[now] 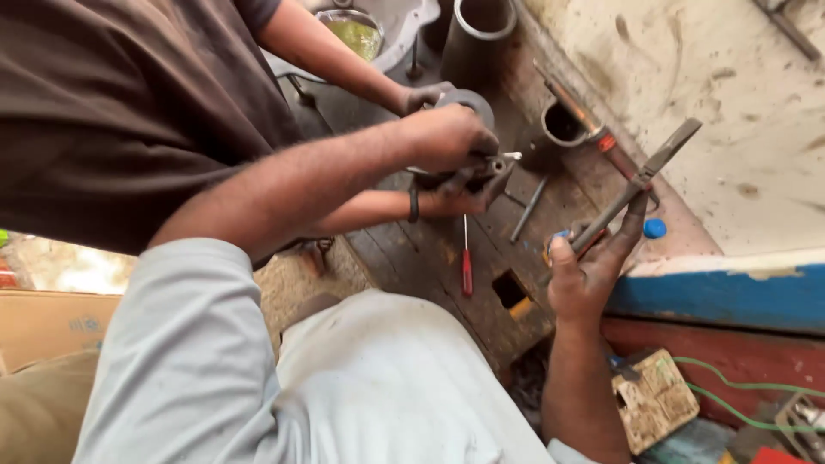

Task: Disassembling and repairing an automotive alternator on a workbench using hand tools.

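My left hand (447, 136) reaches from the lower left and is closed over the top of a dark metal part (481, 172) held above the wooden bench (412, 258). A co-worker in a brown shirt grips the same part: one hand (427, 94) on its round grey disc (471, 101), the other hand (454, 203), with a black wristband, beneath it. Further right, my right hand (589, 271) holds long grey pliers (636, 180) by their blue and orange handles. The jaws point up and to the right, away from the part.
A red-handled screwdriver (467, 268) and a thin metal rod (527, 210) lie on the bench beside a square hole (510, 289). Two metal cylinders (481, 30) (563, 125), a bowl of yellowish liquid (357, 34) and a blue cap (655, 228) stand nearby. A blue ledge (730, 296) borders the right.
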